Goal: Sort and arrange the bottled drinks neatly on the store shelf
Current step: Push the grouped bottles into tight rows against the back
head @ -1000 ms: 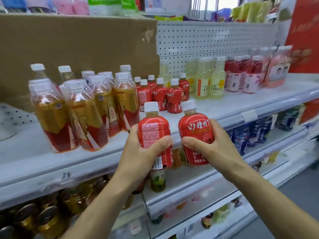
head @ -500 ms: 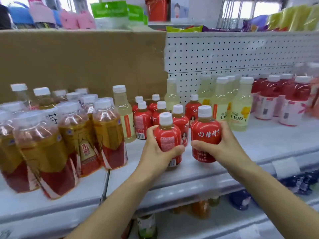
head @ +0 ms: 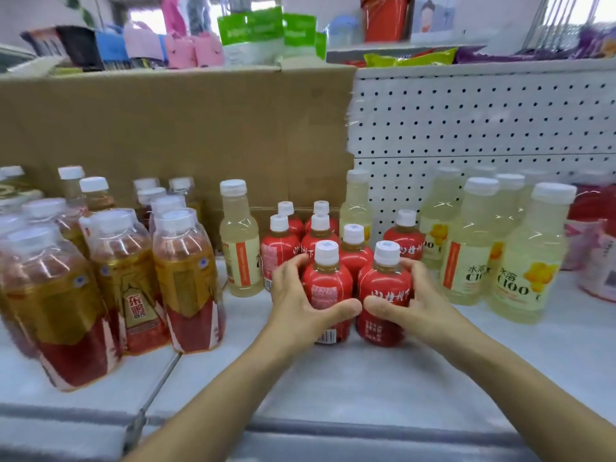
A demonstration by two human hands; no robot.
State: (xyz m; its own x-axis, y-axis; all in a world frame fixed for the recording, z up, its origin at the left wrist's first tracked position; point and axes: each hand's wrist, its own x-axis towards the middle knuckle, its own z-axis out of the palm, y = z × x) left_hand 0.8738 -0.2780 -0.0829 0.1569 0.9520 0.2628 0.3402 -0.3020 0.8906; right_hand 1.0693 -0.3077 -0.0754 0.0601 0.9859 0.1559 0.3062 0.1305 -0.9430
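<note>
Two small red bottles with white caps stand side by side on the white shelf [head: 383, 378]. My left hand [head: 296, 301] grips the left red bottle [head: 328, 285], thumb across its front. My right hand [head: 411, 301] grips the right red bottle [head: 386, 281] the same way. Both bottles sit upright at the front of a cluster of several like red bottles [head: 318, 233]. The two thumbs nearly touch between the bottles.
Shrink-wrapped amber tea bottles [head: 186, 278] fill the left. A pale yellow bottle [head: 240, 241] stands just left of the red cluster, more pale yellow bottles [head: 523, 261] to the right, pink bottles [head: 596, 248] at far right. Cardboard [head: 166, 135] and pegboard [head: 483, 121] back the shelf.
Both hands have carried the two red bottles from below the shelf edge up onto the shelf and pushed them back against the red cluster. The camera has moved closer.
</note>
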